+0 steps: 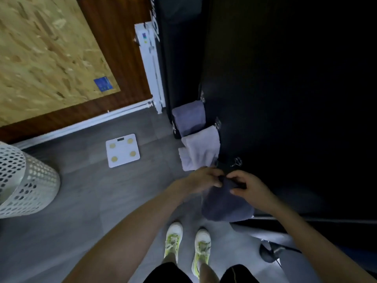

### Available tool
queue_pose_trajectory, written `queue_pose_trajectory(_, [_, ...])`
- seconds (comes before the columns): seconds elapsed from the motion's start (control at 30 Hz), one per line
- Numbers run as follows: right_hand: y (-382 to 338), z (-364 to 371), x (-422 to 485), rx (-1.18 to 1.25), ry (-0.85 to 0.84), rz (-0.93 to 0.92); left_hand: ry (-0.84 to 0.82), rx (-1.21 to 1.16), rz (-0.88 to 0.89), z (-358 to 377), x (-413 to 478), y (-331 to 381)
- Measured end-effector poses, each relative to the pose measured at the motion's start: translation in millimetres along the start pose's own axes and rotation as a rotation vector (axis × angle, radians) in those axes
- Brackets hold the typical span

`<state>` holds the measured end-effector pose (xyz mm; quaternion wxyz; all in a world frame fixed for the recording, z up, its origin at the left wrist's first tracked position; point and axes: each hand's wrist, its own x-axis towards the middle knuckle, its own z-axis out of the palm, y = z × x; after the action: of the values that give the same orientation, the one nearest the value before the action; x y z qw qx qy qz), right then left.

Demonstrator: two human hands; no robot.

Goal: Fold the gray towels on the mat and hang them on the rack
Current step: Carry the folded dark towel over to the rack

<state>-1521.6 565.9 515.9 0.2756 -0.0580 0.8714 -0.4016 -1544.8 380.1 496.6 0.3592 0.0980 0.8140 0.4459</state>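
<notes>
Both the left hand [204,178] and right hand [247,185] pinch the dark towel's [226,203] top edge just below the hook [236,161]. It looks soft and limp, so it is best gripped along that edge.

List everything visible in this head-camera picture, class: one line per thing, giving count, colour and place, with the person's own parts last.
hung towels: two, gray and paler gray, on the dark wall's rack, ahead of the hands
held towel: one, dark gray, draped below both hands
rack clips: three, metallic, along the dark wall
scale: one, white, on the gray floor
basket: one, white, perforated, far left
shoes: two, white and yellow, bottom centre
left hand: fingers gripping the held towel's top
right hand: fingers gripping the same towel
</notes>
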Motion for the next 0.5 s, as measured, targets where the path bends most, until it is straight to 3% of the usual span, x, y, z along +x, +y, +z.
queue_pose_trajectory(0.17, [10.1, 14.8, 4.2, 0.006, 0.303, 0.143, -0.079, 0.29, 0.049, -16.5, 39.3, -1.9])
queue_pose_trajectory(0.33, [9.4, 28.9, 24.3, 0.104, 0.566, 0.226, -0.114, 0.351, 0.067, -34.5, 73.0, 6.9])
queue_pose_trajectory(0.5, [9.5, 44.7, 38.4, 0.16, 0.743, 0.28, -0.204, 0.266, 0.084, -41.5, 93.5, 10.2])
